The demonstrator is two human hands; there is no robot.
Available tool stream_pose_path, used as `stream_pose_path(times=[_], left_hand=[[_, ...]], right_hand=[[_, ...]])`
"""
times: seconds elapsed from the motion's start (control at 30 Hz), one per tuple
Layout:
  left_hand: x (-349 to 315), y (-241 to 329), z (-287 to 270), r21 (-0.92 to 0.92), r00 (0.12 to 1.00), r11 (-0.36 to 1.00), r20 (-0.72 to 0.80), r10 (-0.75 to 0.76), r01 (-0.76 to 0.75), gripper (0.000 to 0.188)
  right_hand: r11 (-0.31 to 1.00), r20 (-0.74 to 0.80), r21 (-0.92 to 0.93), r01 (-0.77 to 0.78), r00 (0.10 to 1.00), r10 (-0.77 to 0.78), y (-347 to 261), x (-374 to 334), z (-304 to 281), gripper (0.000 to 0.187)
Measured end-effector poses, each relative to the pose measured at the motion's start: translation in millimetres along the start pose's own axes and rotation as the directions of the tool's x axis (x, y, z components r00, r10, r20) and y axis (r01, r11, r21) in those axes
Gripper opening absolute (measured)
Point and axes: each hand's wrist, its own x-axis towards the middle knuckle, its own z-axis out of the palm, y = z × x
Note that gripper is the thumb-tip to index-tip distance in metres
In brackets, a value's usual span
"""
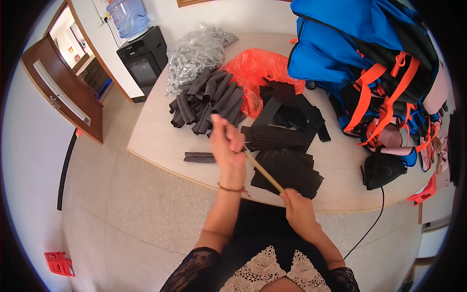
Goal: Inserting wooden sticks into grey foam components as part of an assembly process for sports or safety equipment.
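My right hand (pixel 299 210) is closed around the lower end of a thin, light wooden stick (pixel 265 173). The stick slants up to the left over the table's front part. At its far end, my left hand (pixel 227 141) is raised with curled fingers, closed on the stick; whether anything else is in that palm is hidden. Behind my left hand is a heap of dark grey fabric tubes (pixel 206 100). Two more tubes (pixel 199 157) lie together just left of my left wrist. Stacks of flat black fabric pieces (pixel 287 170) lie beyond the stick and to its right.
On the table (pixel 160 131) stand a clear bag of small grey pieces (pixel 192 56), a red plastic bag (pixel 258 68) and a pile of blue and black bags (pixel 340 44) with orange straps. A black pouch-like object (pixel 383 170) with a cable sits near the right edge.
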Motion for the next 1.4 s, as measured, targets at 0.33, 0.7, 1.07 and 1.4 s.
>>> stream_pose_path(times=[0.33, 0.7, 1.07, 1.4], left_hand=[[8, 11, 13, -0.053, 0.987, 0.986, 0.01, 0.158, -0.157, 0.034], [-14, -24, -4, 0.674, 0.611, 0.701, 0.663, -0.433, -0.235, 0.03], [-80, -15, -10, 0.405, 0.801, 0.892, 0.592, -0.09, -0.199, 0.022], [-31, -42, -11, 0.391, 0.864, 0.917, 0.485, -0.135, -0.076, 0.013]], right_hand=[[0.952, -0.099, 0.295, -0.077, 0.989, 0.111, -10, 54, -43, 0.033], [0.827, -0.032, 0.563, 0.003, 0.999, 0.018, 0, 131, -32, 0.015], [0.847, -0.022, 0.529, -0.056, 0.997, 0.079, 5, 176, -105, 0.025], [0.567, 0.196, 0.762, -0.312, 0.946, 0.257, 3, 133, -42, 0.016]])
